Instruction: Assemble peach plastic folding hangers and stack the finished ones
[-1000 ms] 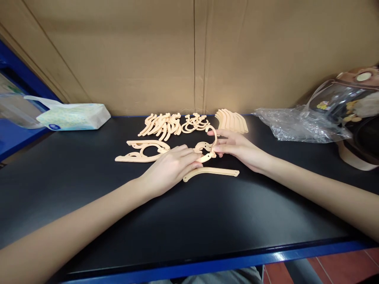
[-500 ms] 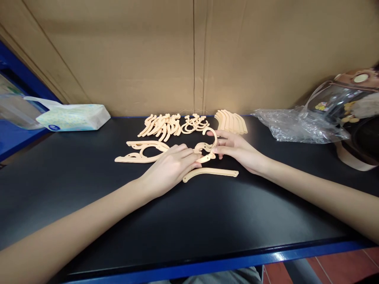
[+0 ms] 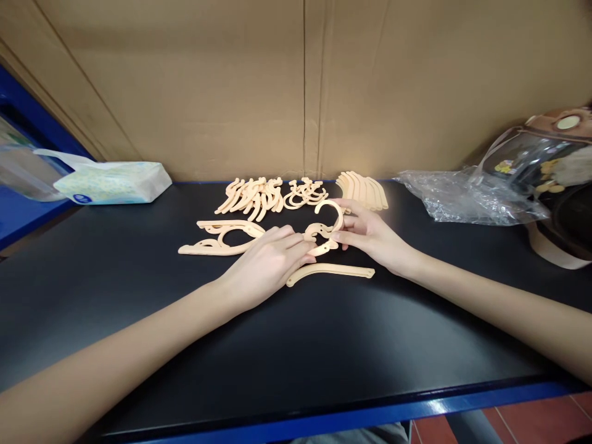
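My left hand [image 3: 271, 262] is closed over a cream hanger arm [image 3: 324, 248], whose right end sticks out past the fingertips. With thumb and fingers, my right hand [image 3: 372, 234] pinches a curved hanger hook [image 3: 341, 217] at that end. The hook stands up, its open curve facing left; whether the two parts are joined I cannot tell. Just behind lies another curved cream piece [image 3: 319, 229], partly covered. A loose hanger arm [image 3: 333, 269] rests on the table in front of my hands. Left of them lie folded hangers [image 3: 210, 248], partly hidden by my left hand.
Along the back of the black table [image 3: 324, 345] are a pile of short arms [image 3: 253, 194], a cluster of hooks [image 3: 300, 196] and a row of long arms [image 3: 363, 190]. A tissue pack [image 3: 115, 183] sits left; a plastic bag [image 3: 462, 194] and a clear bag [image 3: 522, 157] sit right.
The hook in my right hand has turned slightly and shifted a little to the right. My left hand keeps its hold on the hanger arm in nearly the same place.
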`<state>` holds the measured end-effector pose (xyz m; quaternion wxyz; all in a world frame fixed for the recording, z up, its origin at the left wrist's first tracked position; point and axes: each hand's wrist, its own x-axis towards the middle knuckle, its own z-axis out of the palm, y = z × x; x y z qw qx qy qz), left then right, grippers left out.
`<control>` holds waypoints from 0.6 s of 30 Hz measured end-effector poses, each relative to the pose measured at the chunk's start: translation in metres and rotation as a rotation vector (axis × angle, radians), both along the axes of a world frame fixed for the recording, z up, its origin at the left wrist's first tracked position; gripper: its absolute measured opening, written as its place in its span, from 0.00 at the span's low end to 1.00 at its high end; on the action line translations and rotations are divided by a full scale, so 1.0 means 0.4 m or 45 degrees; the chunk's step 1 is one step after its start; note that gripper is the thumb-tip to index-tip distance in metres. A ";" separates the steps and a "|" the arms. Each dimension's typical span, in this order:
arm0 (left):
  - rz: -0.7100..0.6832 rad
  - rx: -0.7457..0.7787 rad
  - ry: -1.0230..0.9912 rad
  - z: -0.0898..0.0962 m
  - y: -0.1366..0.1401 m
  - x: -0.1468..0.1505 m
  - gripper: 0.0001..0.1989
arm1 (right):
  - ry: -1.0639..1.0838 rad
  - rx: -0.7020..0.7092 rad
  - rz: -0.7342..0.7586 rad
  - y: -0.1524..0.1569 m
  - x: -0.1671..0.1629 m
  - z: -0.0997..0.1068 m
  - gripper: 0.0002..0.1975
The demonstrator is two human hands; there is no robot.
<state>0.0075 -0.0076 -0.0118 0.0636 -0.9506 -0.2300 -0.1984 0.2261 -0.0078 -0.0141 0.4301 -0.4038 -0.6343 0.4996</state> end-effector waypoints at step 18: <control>0.055 0.001 -0.076 0.017 -0.002 -0.003 0.15 | 0.099 -0.051 -0.108 -0.010 -0.009 0.004 0.30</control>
